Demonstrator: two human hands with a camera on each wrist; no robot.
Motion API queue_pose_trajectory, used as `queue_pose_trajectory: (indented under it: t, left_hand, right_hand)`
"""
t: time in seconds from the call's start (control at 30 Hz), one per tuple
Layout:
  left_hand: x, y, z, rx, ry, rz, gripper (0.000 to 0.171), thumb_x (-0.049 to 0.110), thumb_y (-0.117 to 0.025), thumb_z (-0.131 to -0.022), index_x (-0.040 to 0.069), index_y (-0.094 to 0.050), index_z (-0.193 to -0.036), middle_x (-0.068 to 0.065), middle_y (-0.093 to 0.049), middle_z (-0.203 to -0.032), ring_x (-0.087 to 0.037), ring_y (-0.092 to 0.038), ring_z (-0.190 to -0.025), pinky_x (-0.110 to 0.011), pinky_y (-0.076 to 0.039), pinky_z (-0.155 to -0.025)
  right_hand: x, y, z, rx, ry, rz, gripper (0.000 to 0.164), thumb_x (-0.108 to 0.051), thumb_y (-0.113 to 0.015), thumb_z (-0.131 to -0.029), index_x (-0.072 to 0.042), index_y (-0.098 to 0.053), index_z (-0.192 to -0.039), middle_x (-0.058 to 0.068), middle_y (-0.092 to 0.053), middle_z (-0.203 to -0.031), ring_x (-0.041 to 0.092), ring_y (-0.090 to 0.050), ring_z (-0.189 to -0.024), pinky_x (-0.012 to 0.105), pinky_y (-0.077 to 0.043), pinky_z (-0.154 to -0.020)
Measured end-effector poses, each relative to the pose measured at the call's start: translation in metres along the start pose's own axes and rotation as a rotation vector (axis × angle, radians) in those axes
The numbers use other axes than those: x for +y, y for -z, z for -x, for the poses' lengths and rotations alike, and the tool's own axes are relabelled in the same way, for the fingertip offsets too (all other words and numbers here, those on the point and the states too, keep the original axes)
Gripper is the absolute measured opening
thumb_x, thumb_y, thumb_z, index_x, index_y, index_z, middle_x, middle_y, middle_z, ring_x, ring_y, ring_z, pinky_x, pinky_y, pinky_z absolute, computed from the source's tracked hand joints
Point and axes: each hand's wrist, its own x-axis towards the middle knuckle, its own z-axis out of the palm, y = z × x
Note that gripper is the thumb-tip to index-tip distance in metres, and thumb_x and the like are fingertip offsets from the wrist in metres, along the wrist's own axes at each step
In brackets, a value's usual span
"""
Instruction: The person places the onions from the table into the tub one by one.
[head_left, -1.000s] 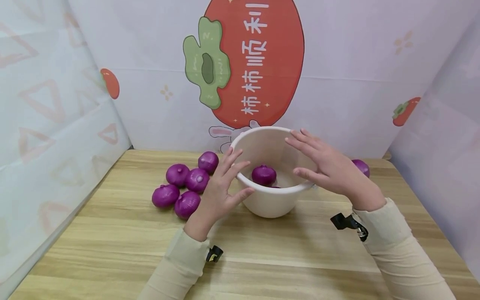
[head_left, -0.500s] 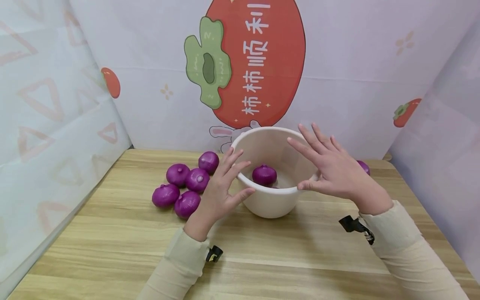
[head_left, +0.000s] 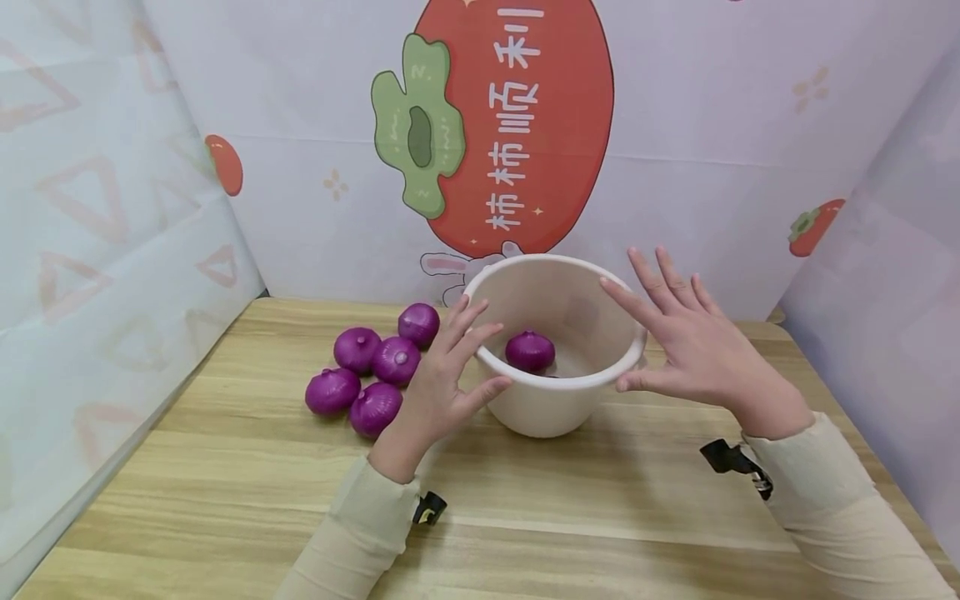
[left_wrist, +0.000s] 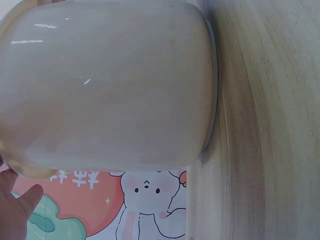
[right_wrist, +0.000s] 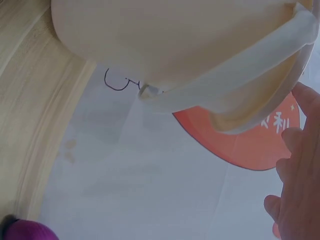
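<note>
A cream plastic bucket [head_left: 540, 410] stands upright on the wooden table. Inside it lies a purple onion [head_left: 530, 352], with a sliver of something dark beside it at the rim. My left hand [head_left: 446, 379] is at the bucket's left rim, thumb and fingers spread; whether it touches is hard to tell. On the other side, my right hand [head_left: 693, 350] spreads its fingers by the right rim and holds nothing. The right wrist view shows the bucket's handle [right_wrist: 235, 70] hanging along its side, with the right fingers [right_wrist: 300, 165] near the rim.
Several purple onions [head_left: 396, 360] sit together on the table [head_left: 247, 483], left of the bucket. Another onion [right_wrist: 30, 231] appears low in the right wrist view; my right hand hides it in the head view. Printed cloth walls [head_left: 712, 167] enclose the back and sides.
My right hand has moved from over the bucket's opening to the right, its fingers fanning out, and now covers the onion on the right. The left hand and bucket have stayed in place.
</note>
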Motion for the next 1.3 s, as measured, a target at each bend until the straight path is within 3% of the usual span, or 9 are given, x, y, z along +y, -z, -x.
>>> queue_pose_trajectory:
  t: [0.47, 1.3]
  left_hand:
    - [0.000, -0.001, -0.001, 0.010, -0.020, -0.003, 0.073, 0.072, -0.044, -0.092, 0.013, -0.060, -0.131, -0.011, -0.044, -0.154, -0.031, -0.025, -0.152, -0.055, -0.033, -0.118]
    - [-0.001, -0.002, 0.000, 0.011, -0.015, -0.003, 0.073, 0.072, -0.043, -0.092, 0.014, -0.060, -0.131, -0.010, -0.044, -0.155, -0.030, -0.025, -0.153, -0.057, -0.034, -0.116]
  right_hand:
    - [0.019, 0.000, 0.014, -0.015, -0.070, -0.017, 0.113, -0.067, -0.078, -0.069, -0.037, -0.016, -0.159, 0.000, 0.006, -0.169, 0.027, 0.014, -0.156, 0.072, -0.003, -0.118]
    - [0.054, -0.003, 0.041, -0.045, -0.211, -0.060, 0.107, -0.053, -0.078, -0.078, -0.036, -0.012, -0.160, -0.003, 0.013, -0.168, 0.029, 0.019, -0.154, 0.078, -0.003, -0.112]
